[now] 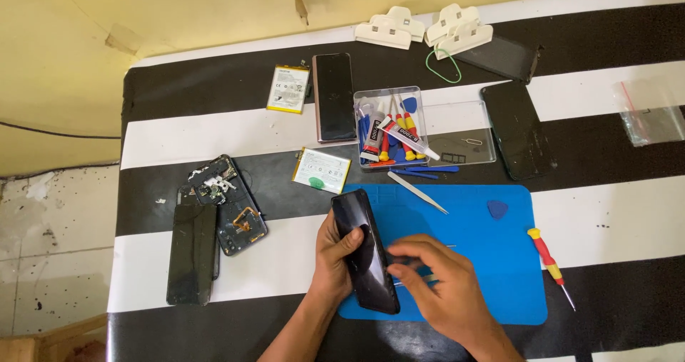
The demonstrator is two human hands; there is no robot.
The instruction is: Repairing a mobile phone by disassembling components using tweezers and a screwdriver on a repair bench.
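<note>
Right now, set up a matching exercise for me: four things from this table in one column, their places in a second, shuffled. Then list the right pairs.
Things:
1. Dark phone
2. Red and yellow screwdriver
3. Blue pick
4. White clamps

Places:
A. On the blue mat, near its far right corner
B. At the far edge of the striped table
C. Held in the left hand, with the right hand at its edge
D. On the table just right of the mat

Pairs: 1-C, 2-D, 3-A, 4-B
</note>
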